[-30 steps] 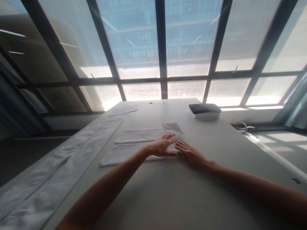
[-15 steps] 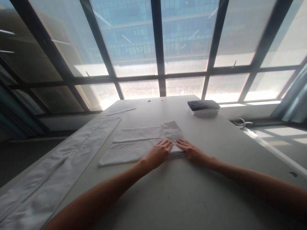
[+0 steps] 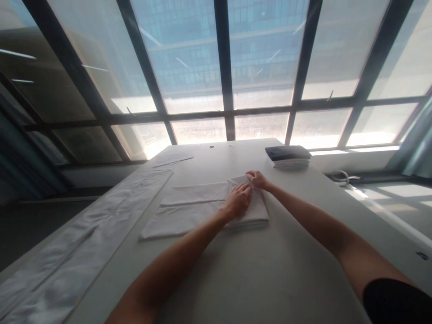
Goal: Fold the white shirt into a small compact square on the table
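Observation:
A white garment (image 3: pixel 192 216) lies partly folded on the white table in front of me, its right end doubled over into a thicker layer. My left hand (image 3: pixel 239 200) rests on that folded part with the fingers stretched out and the palm down. At the far right corner of the fold, my right hand (image 3: pixel 258 180) has its fingers closed on the garment's edge. The two hands are close together, the right one farther from me.
More white fabric (image 3: pixel 91 238) runs along the table's left side. A stack of folded cloth (image 3: pixel 288 156), dark on top and white beneath, stands at the far right of the table (image 3: pixel 216 279). Beyond are large windows; a white coiled object (image 3: pixel 341 178) sits right of the table.
My right hand has moved from the near part of the fold to its far corner and closed there. My left hand has slid slightly right and away, and the folded flap looks flatter and wider.

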Available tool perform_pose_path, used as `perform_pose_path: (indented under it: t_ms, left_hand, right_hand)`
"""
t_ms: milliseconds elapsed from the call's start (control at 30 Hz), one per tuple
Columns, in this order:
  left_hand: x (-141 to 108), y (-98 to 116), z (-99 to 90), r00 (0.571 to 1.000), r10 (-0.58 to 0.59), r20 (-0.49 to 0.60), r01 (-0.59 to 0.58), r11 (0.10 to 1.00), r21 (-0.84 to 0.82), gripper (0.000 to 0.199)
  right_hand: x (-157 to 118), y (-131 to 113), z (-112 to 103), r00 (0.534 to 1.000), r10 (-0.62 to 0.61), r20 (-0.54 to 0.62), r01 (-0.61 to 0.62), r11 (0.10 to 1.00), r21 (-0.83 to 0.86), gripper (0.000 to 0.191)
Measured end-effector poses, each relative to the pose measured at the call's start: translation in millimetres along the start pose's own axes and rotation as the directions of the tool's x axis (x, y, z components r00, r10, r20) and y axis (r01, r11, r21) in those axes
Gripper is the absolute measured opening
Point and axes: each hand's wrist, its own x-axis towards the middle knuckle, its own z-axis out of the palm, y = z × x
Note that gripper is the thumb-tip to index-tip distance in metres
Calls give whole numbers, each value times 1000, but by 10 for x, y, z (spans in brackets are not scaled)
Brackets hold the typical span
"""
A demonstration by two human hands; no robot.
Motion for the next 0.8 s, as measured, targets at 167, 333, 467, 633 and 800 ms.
perform_pose_path:
  t_ms: [167,333,467,633,800]
  left_hand:
    - [-104,-111,237,994,-85,66,82,996,42,50]
    - [-129,-84,267,988,-105,115,101,994,39,54]
    - [-103,-111,270,975,-160,151,162,987,5,57]
    - [84,-457,212,939,-278,205,289,957,-25,55]
    - [303,-816,177,921,-314,232,329,944,-28,48]
  right_hand:
    - [101,147,101,998,38,42,-35,996,-84,33]
    - [51,246,56,996,81,41,-67,962,-264,25]
    - [-34,223,25,998,62,26,-49,931,-361,26]
    - [-184,67,-68,997,69,-22,-71,901,-427,35]
    - [-643,-302,47,997,7,71,16,948,-317,45]
